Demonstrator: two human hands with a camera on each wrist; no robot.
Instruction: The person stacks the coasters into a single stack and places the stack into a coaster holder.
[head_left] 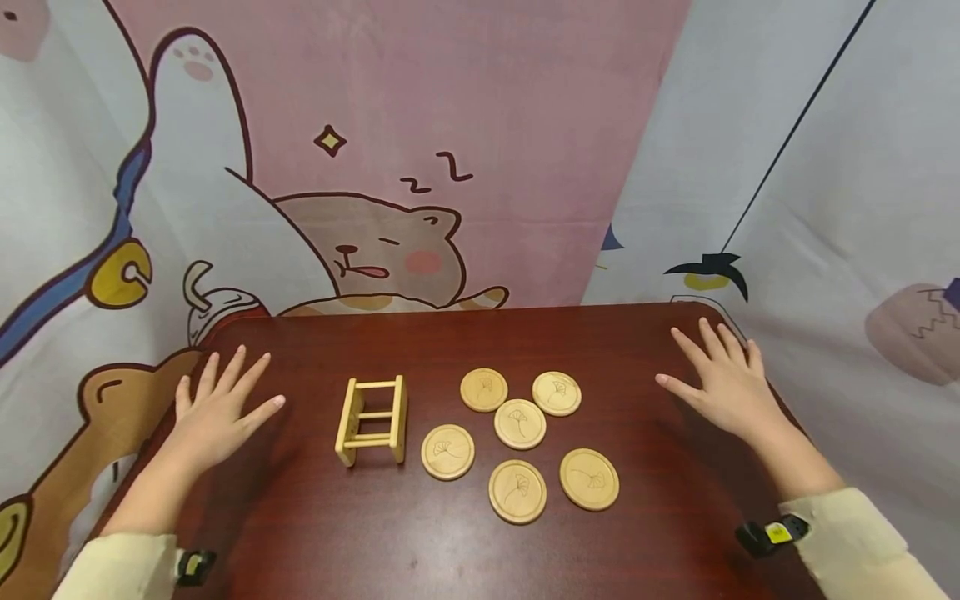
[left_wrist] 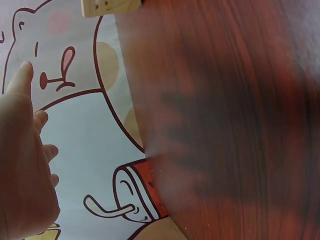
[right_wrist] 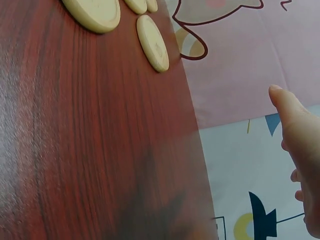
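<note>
My left hand (head_left: pixel 217 417) hovers over the table's left side, fingers spread and straight, holding nothing. Spread the same way, my right hand (head_left: pixel 723 383) is above the right side, also holding nothing. Nearest the left hand stands a small wooden rack (head_left: pixel 373 419) with thin crossbars. Several round wooden coasters with an engraved leaf lie flat and apart or nearly touching in the middle, among them one at the back right (head_left: pixel 557 393) and one at the front right (head_left: pixel 589 479). In the right wrist view a coaster (right_wrist: pixel 153 43) shows near the table's far edge.
The dark red-brown wooden table (head_left: pixel 337 533) has a glossy top. Behind and beside it hangs a cloth (head_left: pixel 525 125) printed with cartoon animals, close to the table's edges. Each wrist wears a black strap (head_left: pixel 772 534) below a cream sleeve (head_left: pixel 855 533).
</note>
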